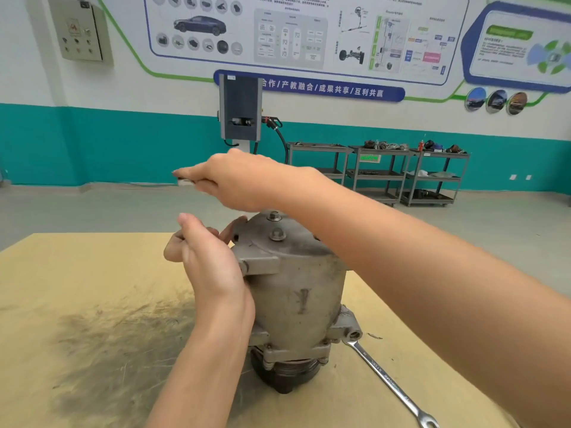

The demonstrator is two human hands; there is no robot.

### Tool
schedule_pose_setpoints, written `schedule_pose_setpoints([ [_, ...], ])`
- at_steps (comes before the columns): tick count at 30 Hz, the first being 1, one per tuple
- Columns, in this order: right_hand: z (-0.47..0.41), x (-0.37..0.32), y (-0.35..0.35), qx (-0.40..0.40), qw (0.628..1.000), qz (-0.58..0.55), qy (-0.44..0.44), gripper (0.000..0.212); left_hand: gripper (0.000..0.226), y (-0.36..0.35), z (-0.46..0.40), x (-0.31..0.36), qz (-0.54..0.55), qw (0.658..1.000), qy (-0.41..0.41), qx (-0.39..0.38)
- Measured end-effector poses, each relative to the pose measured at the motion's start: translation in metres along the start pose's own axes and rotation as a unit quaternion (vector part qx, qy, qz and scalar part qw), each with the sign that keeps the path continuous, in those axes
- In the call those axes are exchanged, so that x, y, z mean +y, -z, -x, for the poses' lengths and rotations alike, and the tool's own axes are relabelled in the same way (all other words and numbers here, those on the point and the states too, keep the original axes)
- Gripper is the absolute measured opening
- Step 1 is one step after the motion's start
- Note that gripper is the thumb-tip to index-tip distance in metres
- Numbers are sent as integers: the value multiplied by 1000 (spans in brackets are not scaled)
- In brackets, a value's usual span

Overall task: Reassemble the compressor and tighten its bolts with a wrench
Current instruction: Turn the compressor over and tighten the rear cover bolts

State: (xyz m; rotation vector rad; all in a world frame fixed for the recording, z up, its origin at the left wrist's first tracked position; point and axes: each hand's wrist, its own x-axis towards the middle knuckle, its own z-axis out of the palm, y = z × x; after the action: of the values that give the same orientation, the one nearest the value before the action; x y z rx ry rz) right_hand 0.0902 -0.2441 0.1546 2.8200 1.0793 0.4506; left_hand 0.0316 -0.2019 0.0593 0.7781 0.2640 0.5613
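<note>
A shiny wrench lies flat on the yellow-brown table, near the front right corner. One end of it is just beside the foot of the compressor. A big dark, smudgy stain spreads over the table top on the left.

The compressor is a dirty gray metal can that stands upright in the middle of the table. Two bolts stick up from its top.

The left hand rests against the compressor's upper left side. Its fingers are bent, but I cannot tell if they hold anything.

The right hand reaches across, above the compressor's top. Its fingers are closed around a thin metal tool, and only the tool's tip shows.

Behind the table is a gray floor. Far back, three gray carts with parts on them stand by the wall. The wall is teal below and white above, with a gray charger box, big posters and a beige switch box.
</note>
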Motion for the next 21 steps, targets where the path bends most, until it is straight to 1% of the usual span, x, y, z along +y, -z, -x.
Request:
schedule_pose_setpoints([
  [3, -16, 24, -3, -35, 999, -32, -24, 42, 24, -2, 4, 3, 17, 1000, -13, -18],
  [6, -22, 43, -4, -42, 998, -18, -49, 41, 23, -2, 5, 3, 9, 999, -20, -24],
  [9, -23, 59, -7, -52, 990, 38, -125, 41, 23, -2, 5, 3, -7, 999, -33, -29],
  [11, -20, 67, -9, -63, 980, 51, -181, 38, 24, -2, 4, 3, -20, 999, -37, -32],
  [12, -17, 71, -10, -66, 976, 37, -204, 35, 24, -2, 4, 3, -30, 998, -39, -32],
  [14, -9, 80, -13, -69, 965, -8, -252, 19, 23, -2, 4, 4, -39, 998, -40, -35],
  [17, 9, 99, -13, -57, 939, -96, -326, 26, 23, -1, 3, 3, -53, 997, -47, -38],
  [18, 17, 108, -14, -47, 927, -128, -349, 22, 23, -1, 2, 3, -56, 997, -48, -39],
  [20, 36, 125, -19, -11, 887, -219, -407, 10, 23, -1, 2, 3, -53, 997, -49, -40],
  [21, 45, 133, -24, 18, 864, -256, -433, 14, 23, -1, 2, 4, -52, 997, -49, -42],
])
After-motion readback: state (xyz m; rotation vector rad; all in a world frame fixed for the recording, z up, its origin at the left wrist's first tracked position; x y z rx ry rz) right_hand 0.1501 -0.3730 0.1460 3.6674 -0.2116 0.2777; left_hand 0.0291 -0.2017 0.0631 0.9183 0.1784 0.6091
